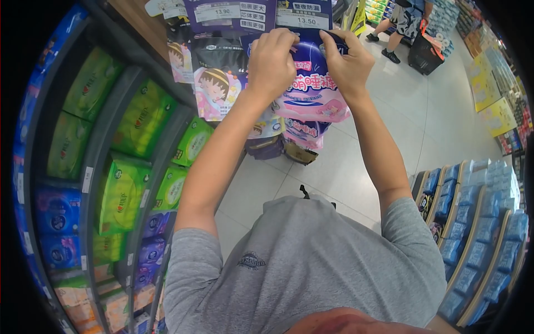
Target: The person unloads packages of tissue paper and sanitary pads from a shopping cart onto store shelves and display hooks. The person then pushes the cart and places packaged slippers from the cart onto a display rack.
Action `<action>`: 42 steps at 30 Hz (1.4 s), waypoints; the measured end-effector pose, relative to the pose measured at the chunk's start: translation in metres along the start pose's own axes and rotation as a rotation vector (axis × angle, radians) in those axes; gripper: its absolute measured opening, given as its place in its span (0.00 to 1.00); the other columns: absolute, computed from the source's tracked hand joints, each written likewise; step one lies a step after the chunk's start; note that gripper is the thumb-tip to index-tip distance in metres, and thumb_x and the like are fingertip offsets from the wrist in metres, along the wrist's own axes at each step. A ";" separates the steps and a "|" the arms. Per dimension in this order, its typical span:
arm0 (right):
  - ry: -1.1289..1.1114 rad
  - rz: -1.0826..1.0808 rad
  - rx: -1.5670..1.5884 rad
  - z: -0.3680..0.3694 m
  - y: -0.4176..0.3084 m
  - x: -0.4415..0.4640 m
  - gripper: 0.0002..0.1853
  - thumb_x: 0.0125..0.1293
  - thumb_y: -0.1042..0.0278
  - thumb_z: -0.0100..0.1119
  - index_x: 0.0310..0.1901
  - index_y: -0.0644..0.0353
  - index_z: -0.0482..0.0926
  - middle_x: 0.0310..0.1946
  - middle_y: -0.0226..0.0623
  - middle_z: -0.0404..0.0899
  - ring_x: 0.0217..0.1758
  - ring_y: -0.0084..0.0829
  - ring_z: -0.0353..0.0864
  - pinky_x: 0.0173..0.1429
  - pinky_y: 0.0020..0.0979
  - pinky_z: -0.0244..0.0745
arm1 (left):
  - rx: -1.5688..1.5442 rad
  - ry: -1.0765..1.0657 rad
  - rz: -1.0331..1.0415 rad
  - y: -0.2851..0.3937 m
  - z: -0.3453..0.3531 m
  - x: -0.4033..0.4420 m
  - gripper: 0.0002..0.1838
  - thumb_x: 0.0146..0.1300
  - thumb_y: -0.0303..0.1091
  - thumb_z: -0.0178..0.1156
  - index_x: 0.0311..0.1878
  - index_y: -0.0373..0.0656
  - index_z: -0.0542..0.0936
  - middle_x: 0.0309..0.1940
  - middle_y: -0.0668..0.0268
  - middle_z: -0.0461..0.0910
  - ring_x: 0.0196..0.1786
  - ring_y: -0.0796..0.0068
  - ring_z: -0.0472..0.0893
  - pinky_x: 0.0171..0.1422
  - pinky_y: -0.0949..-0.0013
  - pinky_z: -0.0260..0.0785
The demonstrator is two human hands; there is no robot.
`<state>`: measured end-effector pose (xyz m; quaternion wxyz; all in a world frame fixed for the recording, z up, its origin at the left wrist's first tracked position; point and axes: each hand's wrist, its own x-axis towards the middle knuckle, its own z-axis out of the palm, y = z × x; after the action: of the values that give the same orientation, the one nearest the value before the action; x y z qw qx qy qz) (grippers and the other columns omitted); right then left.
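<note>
Left hand [271, 65], right hand [350, 62], both curled, gripping purple-pink package [314, 83] near top

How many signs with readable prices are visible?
2: the 13.90 sign, up-left of the left hand, and the 13.50 sign to that sign's right. Others may be hidden.

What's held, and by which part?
The pink-and-purple package, by its top edge: left hand near the left corner, right hand near the right.
</note>
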<state>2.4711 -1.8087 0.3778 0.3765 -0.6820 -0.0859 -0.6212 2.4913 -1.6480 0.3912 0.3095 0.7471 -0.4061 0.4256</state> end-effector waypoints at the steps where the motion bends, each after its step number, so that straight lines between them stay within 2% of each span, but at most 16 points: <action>1: 0.005 0.022 0.023 -0.001 0.000 -0.001 0.06 0.54 0.67 0.70 0.31 0.58 0.84 0.23 0.37 0.83 0.23 0.29 0.83 0.29 0.26 0.74 | -0.032 0.017 -0.002 -0.002 0.001 0.000 0.15 0.49 0.16 0.50 0.40 0.39 0.78 0.39 0.60 0.80 0.44 0.56 0.77 0.50 0.57 0.68; 10: -0.056 0.229 0.045 -0.013 0.007 -0.012 0.08 0.55 0.67 0.70 0.33 0.62 0.85 0.24 0.36 0.84 0.24 0.24 0.82 0.32 0.24 0.75 | -0.208 0.034 -0.129 -0.012 0.001 0.002 0.13 0.54 0.18 0.49 0.39 0.40 0.79 0.37 0.59 0.80 0.44 0.54 0.77 0.49 0.57 0.69; 12: -0.069 0.264 0.062 -0.018 0.008 -0.013 0.09 0.55 0.67 0.70 0.34 0.62 0.85 0.24 0.35 0.84 0.24 0.23 0.82 0.32 0.24 0.75 | -0.183 0.060 -0.102 -0.015 0.000 0.000 0.13 0.56 0.17 0.48 0.42 0.37 0.79 0.37 0.58 0.80 0.42 0.62 0.80 0.49 0.65 0.72; 14: -0.108 0.294 0.103 -0.022 0.008 -0.014 0.09 0.55 0.67 0.71 0.34 0.62 0.85 0.25 0.34 0.85 0.26 0.20 0.81 0.34 0.23 0.75 | -0.193 0.067 -0.108 -0.024 0.001 -0.012 0.13 0.56 0.18 0.50 0.43 0.37 0.79 0.41 0.58 0.80 0.43 0.64 0.80 0.51 0.66 0.72; 16: -0.127 0.302 0.134 -0.027 0.011 -0.019 0.11 0.55 0.66 0.71 0.36 0.63 0.83 0.27 0.35 0.85 0.29 0.20 0.81 0.36 0.23 0.75 | -0.116 0.238 -0.248 -0.024 0.003 -0.038 0.12 0.54 0.20 0.53 0.42 0.37 0.79 0.43 0.55 0.79 0.46 0.54 0.78 0.53 0.61 0.70; 17: -0.141 0.305 0.166 -0.030 0.012 -0.022 0.13 0.55 0.66 0.72 0.38 0.64 0.82 0.29 0.35 0.84 0.31 0.20 0.82 0.37 0.23 0.75 | -0.152 0.212 -0.359 -0.022 0.002 -0.052 0.14 0.55 0.21 0.55 0.46 0.36 0.77 0.49 0.54 0.77 0.46 0.57 0.79 0.52 0.64 0.73; 21: -0.055 0.284 0.200 -0.038 0.021 -0.055 0.23 0.55 0.63 0.73 0.47 0.67 0.74 0.37 0.38 0.82 0.36 0.23 0.81 0.42 0.24 0.76 | -0.267 0.149 -0.570 -0.015 -0.004 -0.069 0.19 0.56 0.21 0.56 0.53 0.35 0.75 0.51 0.53 0.76 0.47 0.64 0.80 0.47 0.68 0.75; 24: 0.000 0.406 0.189 -0.044 0.030 -0.082 0.24 0.57 0.62 0.72 0.48 0.68 0.73 0.37 0.37 0.81 0.35 0.23 0.80 0.41 0.23 0.76 | -0.220 0.162 -0.497 -0.019 -0.002 -0.065 0.20 0.58 0.23 0.59 0.55 0.36 0.75 0.47 0.54 0.78 0.41 0.70 0.81 0.47 0.71 0.75; 28: -0.229 0.658 0.292 -0.056 0.033 -0.099 0.15 0.62 0.64 0.67 0.41 0.68 0.76 0.29 0.31 0.80 0.33 0.17 0.77 0.36 0.20 0.72 | -0.167 0.177 -0.494 -0.016 -0.002 -0.065 0.19 0.57 0.22 0.59 0.54 0.38 0.77 0.52 0.58 0.76 0.46 0.72 0.80 0.44 0.73 0.75; 30: -0.259 0.668 0.292 -0.056 0.037 -0.095 0.13 0.63 0.65 0.66 0.39 0.67 0.77 0.28 0.30 0.80 0.32 0.15 0.76 0.35 0.19 0.71 | -0.186 0.186 -0.558 -0.013 -0.001 -0.067 0.18 0.57 0.21 0.60 0.52 0.39 0.79 0.54 0.61 0.75 0.48 0.72 0.78 0.45 0.74 0.74; 34: -0.274 0.703 0.356 -0.056 0.038 -0.092 0.11 0.63 0.66 0.66 0.37 0.65 0.77 0.29 0.29 0.80 0.32 0.14 0.75 0.35 0.19 0.70 | -0.115 0.195 -0.629 -0.005 0.003 -0.073 0.17 0.53 0.21 0.59 0.48 0.40 0.80 0.53 0.57 0.75 0.47 0.69 0.78 0.42 0.73 0.76; 36: -0.339 0.696 0.362 -0.061 0.050 -0.111 0.11 0.63 0.66 0.66 0.37 0.65 0.78 0.30 0.30 0.80 0.32 0.15 0.75 0.36 0.19 0.70 | -0.089 0.174 -0.604 0.005 0.003 -0.090 0.16 0.53 0.21 0.59 0.46 0.40 0.82 0.55 0.54 0.75 0.49 0.63 0.78 0.48 0.69 0.75; 37: -0.372 0.670 0.357 -0.064 0.053 -0.118 0.11 0.63 0.66 0.66 0.38 0.65 0.78 0.32 0.30 0.80 0.33 0.15 0.75 0.36 0.20 0.71 | 0.071 0.146 -0.459 0.006 0.005 -0.102 0.15 0.53 0.23 0.59 0.46 0.41 0.83 0.56 0.51 0.74 0.51 0.57 0.78 0.54 0.64 0.72; 38: -0.438 0.706 0.320 -0.072 0.051 -0.124 0.12 0.62 0.67 0.66 0.41 0.65 0.78 0.36 0.33 0.80 0.35 0.18 0.77 0.38 0.21 0.72 | 0.080 0.115 -0.452 0.010 0.008 -0.116 0.16 0.53 0.23 0.59 0.47 0.43 0.83 0.57 0.49 0.73 0.53 0.51 0.77 0.58 0.60 0.69; 40: -0.405 0.671 0.344 -0.081 0.067 -0.161 0.14 0.63 0.67 0.66 0.46 0.65 0.77 0.40 0.35 0.79 0.40 0.22 0.78 0.42 0.22 0.72 | 0.161 0.038 -0.378 0.031 0.007 -0.139 0.16 0.53 0.23 0.59 0.47 0.43 0.83 0.58 0.50 0.73 0.53 0.51 0.76 0.57 0.60 0.70; 42: -0.398 0.610 0.254 -0.093 0.067 -0.189 0.15 0.63 0.67 0.65 0.48 0.65 0.76 0.43 0.36 0.78 0.43 0.24 0.77 0.45 0.24 0.72 | 0.172 -0.047 -0.470 0.056 0.000 -0.167 0.16 0.53 0.24 0.59 0.47 0.42 0.83 0.58 0.50 0.73 0.53 0.51 0.76 0.57 0.60 0.70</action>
<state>2.3976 -1.8473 0.1730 0.6014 -0.7314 -0.0268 -0.3204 2.3908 -1.6177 0.2499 0.3258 0.8543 -0.1906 0.3574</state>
